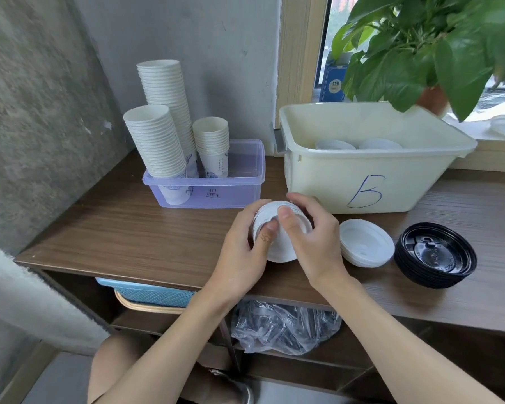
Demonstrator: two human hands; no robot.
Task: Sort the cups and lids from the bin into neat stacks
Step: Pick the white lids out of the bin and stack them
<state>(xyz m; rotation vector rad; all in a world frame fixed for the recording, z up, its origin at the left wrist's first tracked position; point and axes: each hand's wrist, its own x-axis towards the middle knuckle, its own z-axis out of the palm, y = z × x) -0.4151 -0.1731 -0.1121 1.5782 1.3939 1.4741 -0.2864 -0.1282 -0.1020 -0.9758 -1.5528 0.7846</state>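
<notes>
Gripping, with left hand (245, 246) and right hand (312, 237) together, a short held stack of white lids (283, 250), fingers curled round its rim and both thumbs pressed on its face, over the near part of the wooden worktop (129, 228); unclear whether touching the wood. Just to the right, lying on the worktop: a second stack of white lids (365, 243), and beside that a stack of black lids (435, 255). Behind these, standing cream and marked with a blue B, the bin (327, 182), with loose white lids (336, 144) showing inside. Left of the bin, a clear purple box (233, 193) holding three stacks of paper cups (155, 141), tallest at the back. Farthest off, by the window, a leafy green plant (435, 48).
</notes>
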